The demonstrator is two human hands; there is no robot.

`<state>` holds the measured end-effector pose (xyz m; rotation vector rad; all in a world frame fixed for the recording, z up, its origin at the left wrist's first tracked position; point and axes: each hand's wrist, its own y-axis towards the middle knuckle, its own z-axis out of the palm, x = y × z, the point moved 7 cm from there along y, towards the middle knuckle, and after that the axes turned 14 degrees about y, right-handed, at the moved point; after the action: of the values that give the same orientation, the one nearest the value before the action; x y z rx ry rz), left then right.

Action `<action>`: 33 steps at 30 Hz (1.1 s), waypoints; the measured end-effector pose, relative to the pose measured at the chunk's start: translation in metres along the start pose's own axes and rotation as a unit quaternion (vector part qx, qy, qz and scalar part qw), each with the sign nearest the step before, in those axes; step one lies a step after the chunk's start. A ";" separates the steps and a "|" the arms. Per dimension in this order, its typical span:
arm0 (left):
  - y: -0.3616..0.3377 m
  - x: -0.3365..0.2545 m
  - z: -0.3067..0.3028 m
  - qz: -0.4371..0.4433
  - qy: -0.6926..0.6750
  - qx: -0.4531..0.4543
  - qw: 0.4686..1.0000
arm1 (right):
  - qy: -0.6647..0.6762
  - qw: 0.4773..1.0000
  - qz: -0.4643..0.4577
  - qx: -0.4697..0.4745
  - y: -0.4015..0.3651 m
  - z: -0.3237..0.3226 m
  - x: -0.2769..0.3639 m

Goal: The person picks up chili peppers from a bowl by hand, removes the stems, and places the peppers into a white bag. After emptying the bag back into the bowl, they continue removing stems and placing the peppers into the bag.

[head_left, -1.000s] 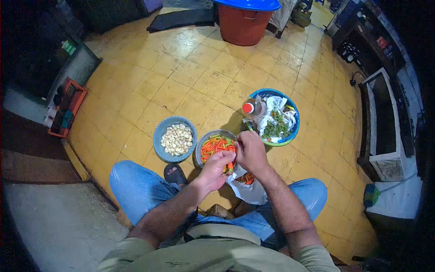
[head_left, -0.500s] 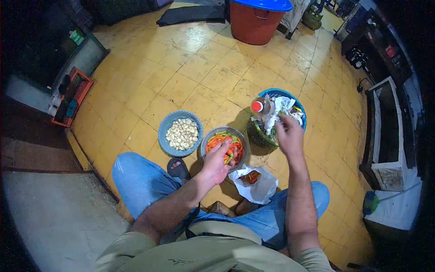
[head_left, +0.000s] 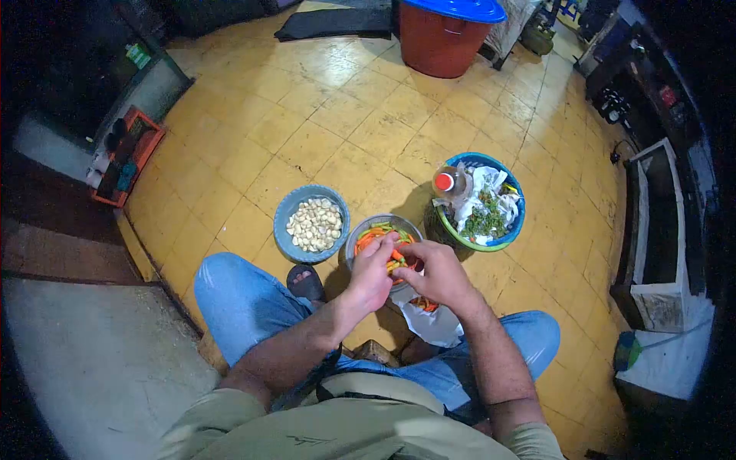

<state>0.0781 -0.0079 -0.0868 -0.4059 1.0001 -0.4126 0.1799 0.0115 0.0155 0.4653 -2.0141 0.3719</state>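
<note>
My left hand [head_left: 372,274] is closed around some red and green chilies [head_left: 395,263] above a grey colander [head_left: 351,244] of chilies. From the right, my right hand [head_left: 435,272] meets it with thumb and fingers closing at the chilies; what its fingertips pinch is too small to make out. Beneath my right hand lies a white paper [head_left: 435,328] with red pieces on it, partly hidden. Left of the colander stands a blue-grey basin [head_left: 285,244] of peeled garlic cloves [head_left: 314,224].
A waste basket [head_left: 519,218] at the right holds a red-capped bottle [head_left: 445,182], plastic and green stems. Farther back are a red tub [head_left: 441,42] with a blue lid and a dark mat [head_left: 333,24]. An orange crate [head_left: 138,157] sits at the left, a white-framed shelf [head_left: 659,230] at the right.
My right hand has come down and left from above the waste basket to the chilies at my left hand. The green stems in the basket now show. The view has shifted slightly.
</note>
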 end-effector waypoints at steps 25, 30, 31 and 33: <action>0.001 -0.008 0.003 0.021 0.146 -0.011 0.989 | -0.073 0.941 0.056 -0.324 -0.012 -0.118 -0.055; -0.001 -0.007 -0.002 -0.004 0.115 -0.055 0.992 | -0.108 0.932 0.021 -0.346 -0.018 -0.128 -0.054; 0.000 -0.007 -0.002 -0.004 0.116 -0.055 0.992 | -0.108 0.932 0.021 -0.346 -0.017 -0.120 -0.051; 0.000 -0.005 -0.001 -0.011 0.109 -0.043 0.993 | -0.015 0.973 0.075 -0.218 -0.006 -0.085 -0.055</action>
<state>0.0752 -0.0057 -0.0838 -0.4556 1.2304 -0.4411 0.2714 0.0532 0.0057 0.0458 -2.0889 0.0064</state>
